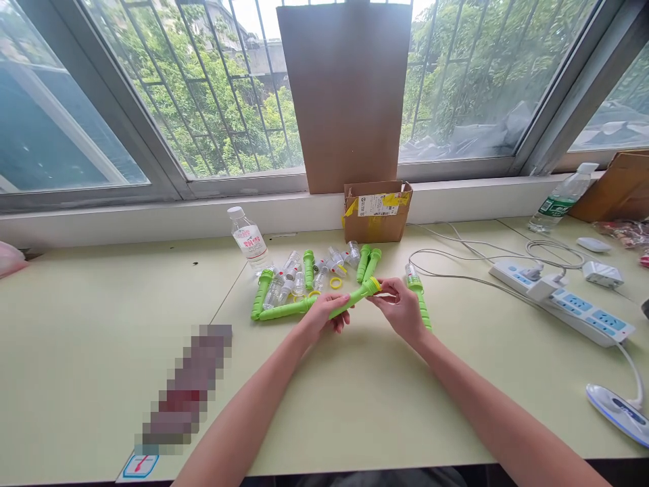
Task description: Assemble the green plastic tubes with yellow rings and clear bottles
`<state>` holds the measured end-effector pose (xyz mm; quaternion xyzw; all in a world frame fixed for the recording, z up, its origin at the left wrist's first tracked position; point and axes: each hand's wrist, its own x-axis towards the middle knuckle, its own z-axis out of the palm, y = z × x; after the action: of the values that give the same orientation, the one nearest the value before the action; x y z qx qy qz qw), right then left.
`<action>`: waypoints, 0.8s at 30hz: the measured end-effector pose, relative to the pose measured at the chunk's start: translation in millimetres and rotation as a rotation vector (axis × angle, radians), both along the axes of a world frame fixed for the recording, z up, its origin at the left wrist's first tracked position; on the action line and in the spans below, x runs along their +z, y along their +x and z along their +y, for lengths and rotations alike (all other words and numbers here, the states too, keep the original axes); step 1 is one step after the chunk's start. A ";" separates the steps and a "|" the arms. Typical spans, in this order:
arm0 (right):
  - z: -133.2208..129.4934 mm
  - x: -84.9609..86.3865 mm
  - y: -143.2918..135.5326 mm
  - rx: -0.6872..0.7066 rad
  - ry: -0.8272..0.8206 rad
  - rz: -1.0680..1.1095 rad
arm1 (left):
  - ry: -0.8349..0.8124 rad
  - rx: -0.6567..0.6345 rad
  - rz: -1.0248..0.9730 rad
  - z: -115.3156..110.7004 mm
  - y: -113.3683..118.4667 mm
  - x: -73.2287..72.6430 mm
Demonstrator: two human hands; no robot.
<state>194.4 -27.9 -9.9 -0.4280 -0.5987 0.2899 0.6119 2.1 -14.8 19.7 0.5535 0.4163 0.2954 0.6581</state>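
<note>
Green tube, with a capped bottle set beyond it leftward, is clasped by the curled left hand; behind the grip a cardboard box is placed, its inside hidden; the tube's yellow-ringed end is pinched by the right hand, fingers bent; far right, another bottle is seen.

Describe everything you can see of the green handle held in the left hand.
The handle is a bright green tube, apparently plastic, widening at one end, where a yellow ring sits. It slants up to the right in the view. The left hand wraps its shaft, hiding the lower end. The right hand is at the ring, its exact contact unclear.
</note>
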 end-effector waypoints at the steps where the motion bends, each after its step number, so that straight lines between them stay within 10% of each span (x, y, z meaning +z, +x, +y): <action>1: -0.4 1.1 0.2 -0.020 0.000 -0.022 | 0.019 0.002 0.015 -0.5 0.7 -0.4; 10: 0.0 5.0 1.6 -0.111 -0.061 -0.060 | 0.816 0.296 0.365 -8.6 9.7 -7.9; 24: 4.3 -4.2 4.2 0.045 -0.119 -0.004 | 0.369 0.257 0.172 -7.7 10.2 -11.0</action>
<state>198.7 -23.6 -14.0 -0.4507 -0.5910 0.3377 0.5775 12.3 -22.5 8.7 0.6298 0.4769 0.3996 0.4650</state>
